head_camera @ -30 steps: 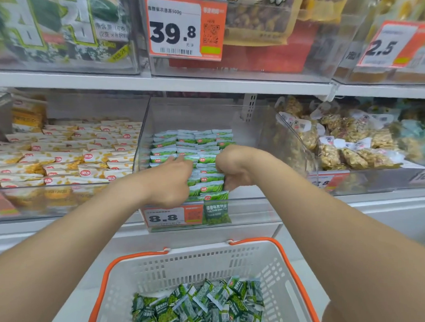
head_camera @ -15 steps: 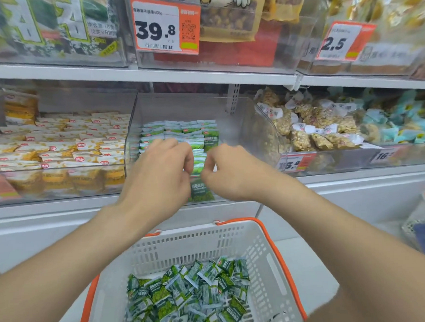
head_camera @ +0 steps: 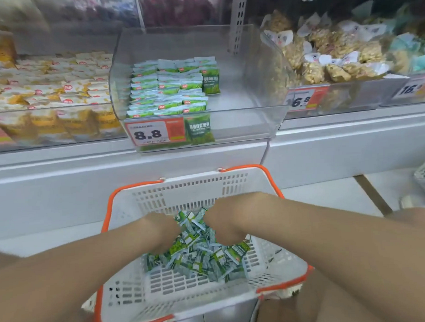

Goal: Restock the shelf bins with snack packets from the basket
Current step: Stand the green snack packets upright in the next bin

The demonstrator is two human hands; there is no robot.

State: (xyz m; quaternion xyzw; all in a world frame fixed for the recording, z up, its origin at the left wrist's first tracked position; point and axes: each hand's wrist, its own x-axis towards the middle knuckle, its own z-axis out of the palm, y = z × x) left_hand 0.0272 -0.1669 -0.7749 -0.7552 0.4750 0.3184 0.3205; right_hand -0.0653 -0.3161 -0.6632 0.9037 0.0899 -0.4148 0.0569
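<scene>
A white basket with orange rim [head_camera: 190, 183] stands below the shelf, holding a loose pile of green snack packets [head_camera: 198, 257]. My left hand [head_camera: 161, 232] and my right hand [head_camera: 223, 223] are both plunged into this pile, side by side, knuckles up. Their fingers are buried among the packets, so their grip is hidden. Above, the clear shelf bin [head_camera: 243, 111] holds neat rows of the same green packets [head_camera: 168, 87] on its left half; its right half is bare. A price tag reading 8.8 [head_camera: 149, 134] is on its front.
The bin to the left holds yellow and white packets [head_camera: 59, 89]. To the right, another bin holds brown snack bags [head_camera: 328, 62] behind a 16.8 tag [head_camera: 301, 101]. A white shelf ledge [head_camera: 134, 163] juts out between bins and basket.
Both hands have left the shelf bin and dropped down into the basket's packet pile. The view has tilted downward with them.
</scene>
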